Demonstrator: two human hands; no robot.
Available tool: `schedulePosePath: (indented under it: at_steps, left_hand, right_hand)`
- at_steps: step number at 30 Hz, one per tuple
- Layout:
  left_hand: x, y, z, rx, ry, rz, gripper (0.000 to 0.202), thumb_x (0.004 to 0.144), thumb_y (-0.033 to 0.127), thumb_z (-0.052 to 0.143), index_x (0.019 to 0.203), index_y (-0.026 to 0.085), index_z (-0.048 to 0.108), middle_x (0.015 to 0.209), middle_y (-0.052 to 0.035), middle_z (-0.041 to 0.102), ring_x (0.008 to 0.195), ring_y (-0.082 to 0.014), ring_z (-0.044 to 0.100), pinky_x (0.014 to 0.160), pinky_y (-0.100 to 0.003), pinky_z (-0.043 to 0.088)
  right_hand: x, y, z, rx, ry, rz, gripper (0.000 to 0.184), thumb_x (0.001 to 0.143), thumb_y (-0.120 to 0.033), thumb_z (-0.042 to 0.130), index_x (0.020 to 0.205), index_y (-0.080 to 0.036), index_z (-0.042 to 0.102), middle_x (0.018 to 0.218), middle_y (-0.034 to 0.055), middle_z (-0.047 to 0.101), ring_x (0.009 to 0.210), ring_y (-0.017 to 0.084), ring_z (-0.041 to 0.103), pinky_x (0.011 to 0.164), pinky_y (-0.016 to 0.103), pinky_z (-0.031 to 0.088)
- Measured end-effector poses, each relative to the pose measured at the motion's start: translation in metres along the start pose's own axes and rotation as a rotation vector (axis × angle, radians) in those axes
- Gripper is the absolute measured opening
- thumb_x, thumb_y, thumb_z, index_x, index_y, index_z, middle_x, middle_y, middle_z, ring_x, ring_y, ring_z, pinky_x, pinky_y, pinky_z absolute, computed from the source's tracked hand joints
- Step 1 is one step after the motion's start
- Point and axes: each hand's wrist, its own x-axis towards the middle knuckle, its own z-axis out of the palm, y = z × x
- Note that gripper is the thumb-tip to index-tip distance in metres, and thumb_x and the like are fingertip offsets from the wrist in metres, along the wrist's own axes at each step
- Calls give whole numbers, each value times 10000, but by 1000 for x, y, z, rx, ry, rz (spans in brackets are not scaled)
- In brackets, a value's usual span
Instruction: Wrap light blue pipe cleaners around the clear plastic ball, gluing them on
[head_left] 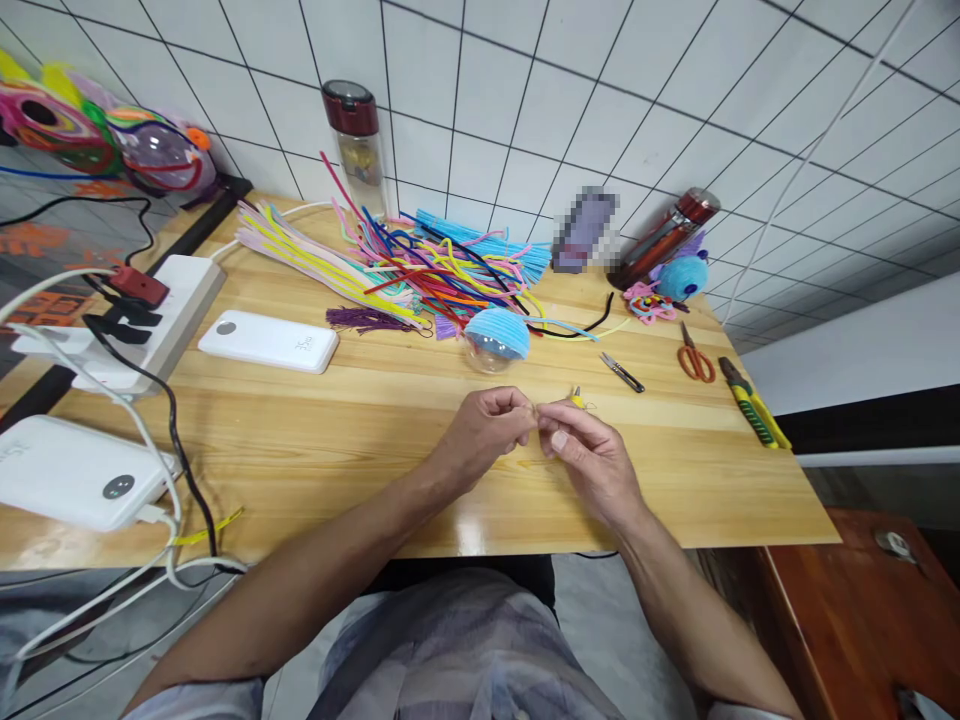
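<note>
My left hand [499,428] and my right hand [589,450] meet above the wooden table, fingertips nearly touching. Both have thumb and fingers pinched together; whatever lies between them is too small to make out. Just beyond the right fingers is a small yellow object [576,398] with a dark tip and a fine wire or thread beside it. Farther back sits a clear plastic ball [487,352], its upper part covered in light blue pipe cleaners [498,330]. Thread snips [622,372] lie to the right of the ball.
Loose pipe cleaners [450,270] are heaped at the back. Orange-handled scissors [696,362] and pliers [750,405] lie right. Two flasks, one glass [361,165] and one red [664,240], stand by the wall. White power banks [266,342], a power strip [169,320] and cables occupy the left.
</note>
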Motion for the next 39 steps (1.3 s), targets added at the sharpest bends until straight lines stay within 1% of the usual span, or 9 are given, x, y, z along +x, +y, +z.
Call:
schedulePosePath:
  at_steps: [6, 11, 18, 21, 24, 27, 30, 34, 39]
  left_hand:
    - [1, 3, -5, 30, -27, -6, 169, 687, 352, 593, 631, 193, 588, 549, 45, 530, 485, -78, 422, 507, -238, 317]
    - [0, 4, -7, 183, -50, 65, 227, 749, 392, 609, 643, 197, 567, 588, 43, 544, 521, -81, 409, 540, -248, 316]
    - [3, 2, -14, 456, 38, 168, 205, 724, 367, 521, 596, 210, 491, 583, 52, 414, 594, -109, 375, 600, -272, 305]
    - [4, 3, -18, 519, 180, 231, 279, 779, 384, 529, 577, 214, 441, 584, 50, 367, 595, -109, 350, 602, -278, 279]
    - [9, 5, -22, 452, 364, 356, 342, 824, 394, 602, 601, 222, 407, 583, 65, 324, 568, -97, 314, 575, -268, 242]
    - [18, 3, -29, 293, 487, 475, 212, 764, 341, 718, 806, 222, 549, 646, 77, 455, 566, -93, 382, 560, -239, 281]
    - [30, -1, -39, 232, 587, 530, 271, 758, 297, 747, 960, 222, 583, 725, 67, 523, 604, -102, 442, 581, -231, 341]
    - [43, -5, -54, 290, 686, 461, 281, 810, 313, 722, 1050, 215, 614, 733, 60, 515, 629, -124, 450, 614, -248, 381]
    - [52, -1, -66, 465, 680, 336, 310, 854, 367, 715, 1110, 204, 649, 1107, -50, 682, 995, -198, 643, 942, -338, 525]
  right_hand:
    - [6, -13, 5, 235, 10, 154, 383, 763, -535, 954, 1084, -335, 890, 942, 30, 714, 679, 129, 548, 646, 305, 492]
    - [7, -12, 8, 216, 4, 146, 424, 756, -538, 954, 1118, -329, 884, 941, 31, 722, 691, 129, 545, 650, 300, 483]
    - [1, -13, 10, 125, -51, 141, 469, 767, -603, 923, 1104, -278, 885, 934, 43, 768, 708, 147, 570, 686, 311, 492]
    - [-7, -20, -14, -95, 11, 49, 336, 854, -575, 862, 998, -272, 869, 883, 35, 773, 765, 185, 649, 761, 346, 530]
    - [-19, -17, -55, -527, 204, -133, 234, 943, -481, 780, 867, -260, 793, 876, 29, 776, 827, 216, 695, 837, 379, 540]
    - [-35, -2, -90, -850, 285, -169, 278, 955, -459, 738, 781, -250, 684, 786, 21, 726, 752, 221, 684, 761, 377, 537]
    - [-48, 20, -103, -1055, 179, -181, 218, 973, -455, 709, 1015, -241, 727, 1010, 88, 796, 970, 297, 740, 873, 446, 578]
    - [-51, 44, -97, -1230, 65, -204, 371, 1003, -359, 657, 1348, -222, 675, 1200, 146, 789, 1087, 344, 727, 951, 514, 583]
    - [-36, 61, -103, -1232, 76, -280, 418, 1046, -304, 559, 1442, -188, 624, 1258, 175, 777, 1106, 357, 717, 961, 528, 582]
